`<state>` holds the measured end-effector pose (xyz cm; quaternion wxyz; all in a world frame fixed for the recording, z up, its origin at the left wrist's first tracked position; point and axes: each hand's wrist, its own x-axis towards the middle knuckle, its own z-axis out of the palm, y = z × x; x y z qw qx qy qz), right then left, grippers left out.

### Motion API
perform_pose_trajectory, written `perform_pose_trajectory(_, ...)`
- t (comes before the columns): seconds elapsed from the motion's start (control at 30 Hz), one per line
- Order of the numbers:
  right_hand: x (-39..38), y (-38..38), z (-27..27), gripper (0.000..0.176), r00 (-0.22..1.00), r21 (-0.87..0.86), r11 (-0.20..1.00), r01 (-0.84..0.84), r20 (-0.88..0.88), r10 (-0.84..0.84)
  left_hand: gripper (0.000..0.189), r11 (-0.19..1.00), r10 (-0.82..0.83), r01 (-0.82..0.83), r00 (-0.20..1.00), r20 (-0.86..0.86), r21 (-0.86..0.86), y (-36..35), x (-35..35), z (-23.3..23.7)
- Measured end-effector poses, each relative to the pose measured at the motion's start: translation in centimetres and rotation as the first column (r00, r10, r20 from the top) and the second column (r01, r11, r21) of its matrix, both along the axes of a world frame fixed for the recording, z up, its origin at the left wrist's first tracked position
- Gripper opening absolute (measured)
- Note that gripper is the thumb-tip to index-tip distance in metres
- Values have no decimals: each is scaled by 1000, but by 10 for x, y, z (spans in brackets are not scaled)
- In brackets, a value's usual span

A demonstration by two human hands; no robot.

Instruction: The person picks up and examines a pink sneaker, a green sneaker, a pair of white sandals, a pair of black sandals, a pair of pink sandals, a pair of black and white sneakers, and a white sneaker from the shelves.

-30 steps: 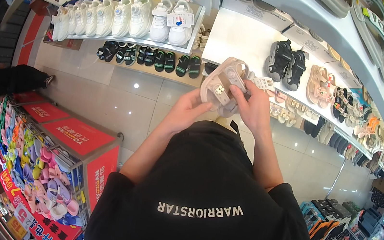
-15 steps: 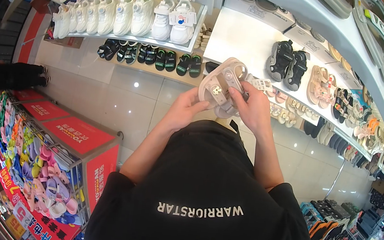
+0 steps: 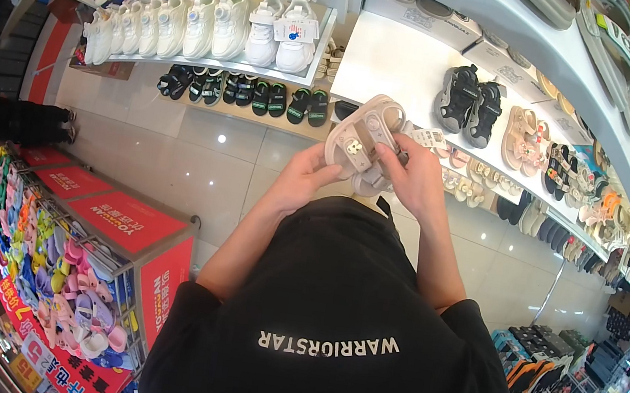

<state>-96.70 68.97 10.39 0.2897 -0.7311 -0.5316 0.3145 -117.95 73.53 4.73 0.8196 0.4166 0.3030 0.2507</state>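
A pair of beige sandals (image 3: 354,142) is held up in front of my waist, one overlapping the other. On the front sandal sits a small pale ornament, and a white paper tag (image 3: 428,137) sticks out at the right. My left hand (image 3: 302,176) grips the sandal's lower left edge, thumb on top. From the other side, my right hand (image 3: 415,175) is closed on the straps, its thumb pressed near the middle. The fingers under the soles are hidden. Beyond the sandals lies the white shelf (image 3: 397,56).
Black sandals (image 3: 470,106) and pink sandals (image 3: 525,141) stand on the shelf at right. White sneakers (image 3: 230,25) line the upper left rack. A red-topped bin (image 3: 121,215) with colourful clogs (image 3: 73,284) stands at lower left. A person in dark clothes (image 3: 22,125) is at far left.
The view has shifted very slightly. Both hands keep their hold on the sandals, with almost no visible movement.
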Motion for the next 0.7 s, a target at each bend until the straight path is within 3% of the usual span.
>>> perform_pose_trajectory(0.43, 2, 3, -1, 36, 1000, 24, 1000, -12, 1, 12, 42, 998, 38, -40, 999, 31, 43, -1, 3, 0)
perform_pose_trajectory(0.7, 1, 5, -9, 36, 995, 62, 997, -43, -92, 49, 44, 997, 44, -45, 999, 16, 60, 0, 0, -1)
